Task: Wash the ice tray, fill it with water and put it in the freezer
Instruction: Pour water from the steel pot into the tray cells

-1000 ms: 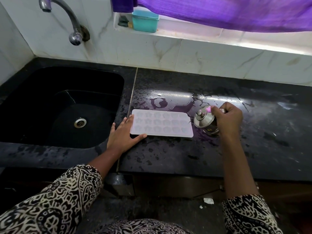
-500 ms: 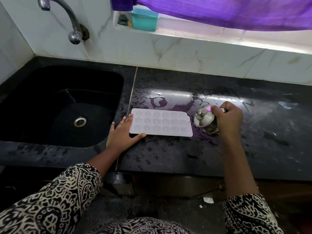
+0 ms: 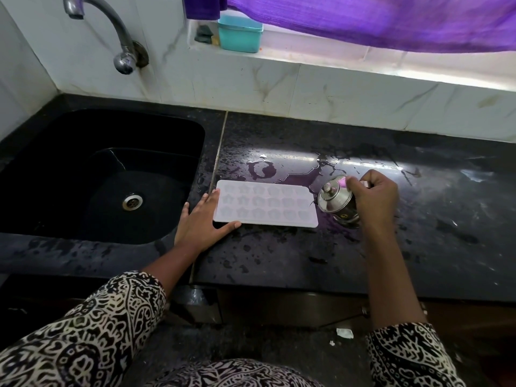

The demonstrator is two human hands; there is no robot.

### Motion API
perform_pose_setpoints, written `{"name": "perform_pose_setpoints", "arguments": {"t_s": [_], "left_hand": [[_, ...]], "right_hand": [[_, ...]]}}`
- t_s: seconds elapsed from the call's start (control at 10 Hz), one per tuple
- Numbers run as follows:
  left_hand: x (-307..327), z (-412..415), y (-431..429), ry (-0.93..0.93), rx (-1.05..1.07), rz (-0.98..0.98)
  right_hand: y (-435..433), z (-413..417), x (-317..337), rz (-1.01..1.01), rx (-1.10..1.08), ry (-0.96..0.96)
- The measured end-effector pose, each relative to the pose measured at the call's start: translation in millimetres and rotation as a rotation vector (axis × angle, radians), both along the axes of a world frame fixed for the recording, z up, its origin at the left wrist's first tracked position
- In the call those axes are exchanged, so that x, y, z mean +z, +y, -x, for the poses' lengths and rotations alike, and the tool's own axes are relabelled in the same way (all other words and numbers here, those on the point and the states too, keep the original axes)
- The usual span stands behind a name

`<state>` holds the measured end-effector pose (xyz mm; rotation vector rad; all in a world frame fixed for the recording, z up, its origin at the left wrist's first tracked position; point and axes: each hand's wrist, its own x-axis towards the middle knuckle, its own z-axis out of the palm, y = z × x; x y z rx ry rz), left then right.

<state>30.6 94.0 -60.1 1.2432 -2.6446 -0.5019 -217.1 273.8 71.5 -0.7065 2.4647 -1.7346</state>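
**Two hands at the tray: one flat, one gripping a steel pot**

Two hands work on the wet black stone counter (image 3: 307, 261). The pale lilac rectangular plastic ice tray (image 3: 266, 203) lies flat near the counter's left edge, just right of the seam beside the black sink (image 3: 97, 174), about midway between the back wall and the front edge. Its moulded cells face up.

The left hand (image 3: 201, 222) is spread wide with straight fingers, palm down on the counter. Its fingertips touch the tray's left short end, and its thumb lies along the tray's front edge near the left corner. It grasps nothing.

The right hand (image 3: 371, 196) has its fingers curled round a small shiny steel pot with a knobbed lid (image 3: 333, 199). The pot is tilted with its lid towards the tray's right short end, just beside it. Whether water is leaving it cannot be told.

A puddle of water (image 3: 279, 169) lies behind the tray. A curved metal tap (image 3: 117, 32) stands over the sink, and a teal plastic box (image 3: 240, 34) sits on the window ledge under a purple curtain (image 3: 377, 20).
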Motion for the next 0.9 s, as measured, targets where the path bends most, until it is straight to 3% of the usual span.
{"name": "perform_pose_setpoints", "arguments": {"t_s": [0.9], "left_hand": [[3.7,-0.3,0.4,0.013,-0.005,-0.013]], "right_hand": [[-6.1,-3.2,-3.2,0.029,0.000,0.006]]}}
